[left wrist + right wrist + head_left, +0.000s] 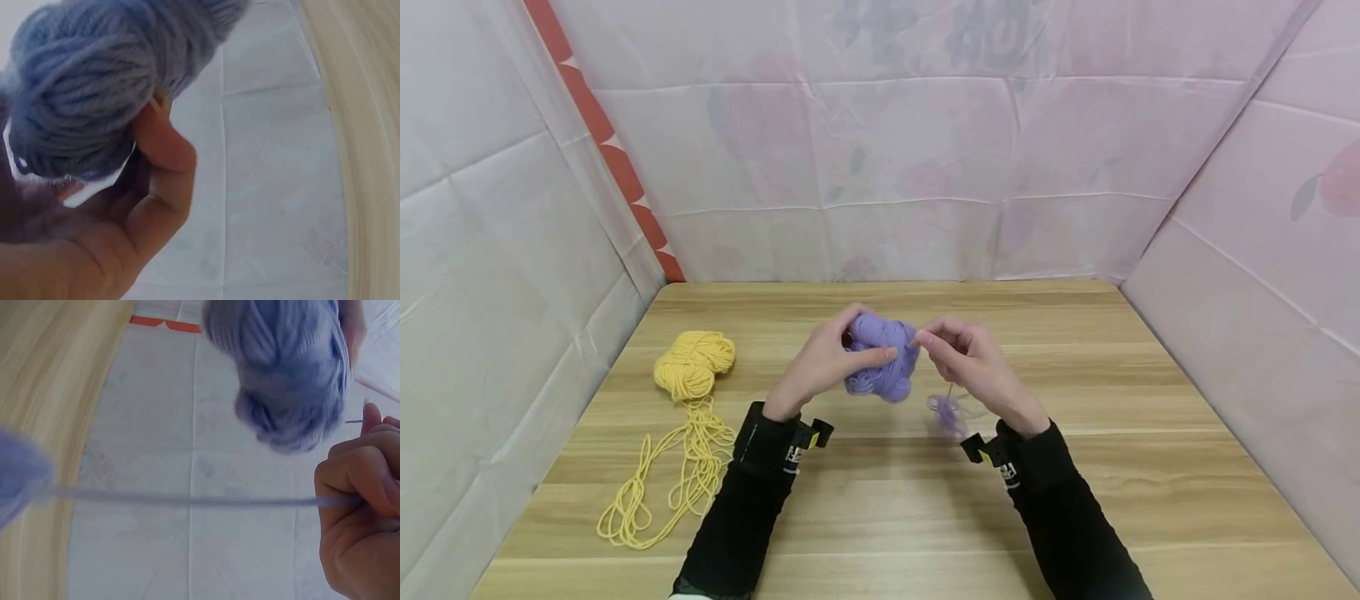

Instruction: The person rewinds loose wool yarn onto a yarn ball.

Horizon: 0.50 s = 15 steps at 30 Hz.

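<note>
A ball of purple yarn point(883, 354) is held above the table by my left hand point(823, 362), its thumb across the near side. In the left wrist view the wound strands of the purple yarn ball point(81, 94) lie against the left hand's fingers point(165, 144). To the right of the ball, my right hand point(973, 362) pinches a purple strand point(262, 502) with curled fingers. One stretch of that strand runs towards the ball in the right wrist view. Below the right hand hangs a small loose tangle of purple yarn point(950, 414).
At the table's left lies a yellow yarn ball point(694, 362), with loose yellow strands point(700, 450) spread towards the near side. The wooden table point(865, 517) is bordered by pale cloth walls point(910, 167) at the back and on both sides.
</note>
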### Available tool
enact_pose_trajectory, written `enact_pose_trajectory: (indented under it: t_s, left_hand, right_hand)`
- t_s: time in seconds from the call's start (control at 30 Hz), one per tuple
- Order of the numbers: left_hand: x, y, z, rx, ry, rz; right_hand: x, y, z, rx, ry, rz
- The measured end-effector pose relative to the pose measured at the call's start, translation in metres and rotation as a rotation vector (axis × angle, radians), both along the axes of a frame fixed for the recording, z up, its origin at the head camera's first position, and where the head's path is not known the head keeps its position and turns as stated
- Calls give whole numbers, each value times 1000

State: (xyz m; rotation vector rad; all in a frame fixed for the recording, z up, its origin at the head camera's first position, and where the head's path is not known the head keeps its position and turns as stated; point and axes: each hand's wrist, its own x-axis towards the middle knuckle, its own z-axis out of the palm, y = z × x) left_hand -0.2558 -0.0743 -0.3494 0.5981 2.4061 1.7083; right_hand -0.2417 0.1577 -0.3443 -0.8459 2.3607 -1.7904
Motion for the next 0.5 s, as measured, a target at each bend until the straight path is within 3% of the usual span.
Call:
enact_pose_trajectory:
  t_s: [0.2,0.4,0.5]
  left_hand:
    - [0,-2,2,199,-7,142]
    - [-1,-7,8,466,-2,198]
    - [-2,-16,13,666,-23,208]
  right_hand:
    - [5,-10,0,46,34,74]
    - [4,-16,-4,67,-27,134]
    - [-3,-14,-10,134,-37,189]
